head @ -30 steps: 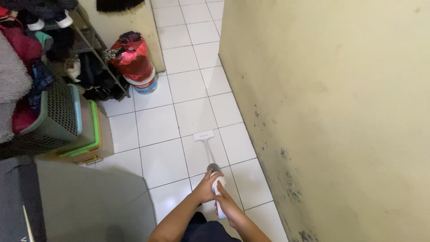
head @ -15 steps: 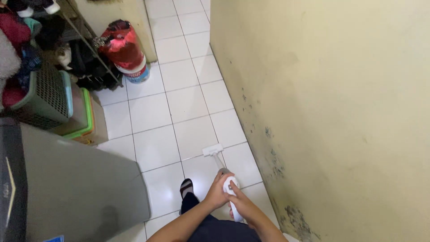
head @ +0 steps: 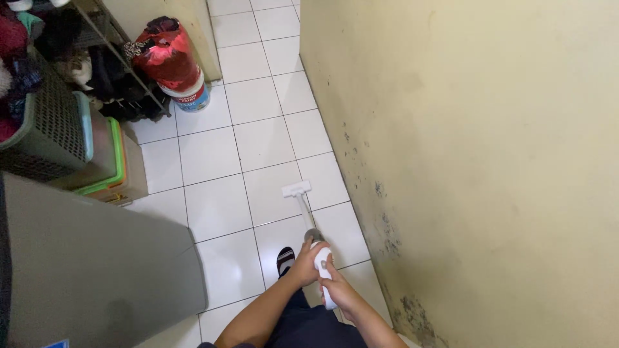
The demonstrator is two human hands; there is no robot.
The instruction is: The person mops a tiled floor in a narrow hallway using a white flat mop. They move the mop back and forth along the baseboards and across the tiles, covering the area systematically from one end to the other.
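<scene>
Both hands wrap the white stick vacuum (head: 309, 238): the left hand (head: 307, 263) curls shut round the body's upper end and the right hand (head: 340, 291) closes on it lower down; its slim tube runs toward 12 o'clock to a flat rectangular head on the glossy white tile floor (head: 219, 161). The stained, mould-speckled cream wall (head: 464, 161) stands close at 3 o'clock, so a sideways drift could knock the head against it; a sandalled foot (head: 284, 259) at 9 o'clock of the hands could catch the tube.
</scene>
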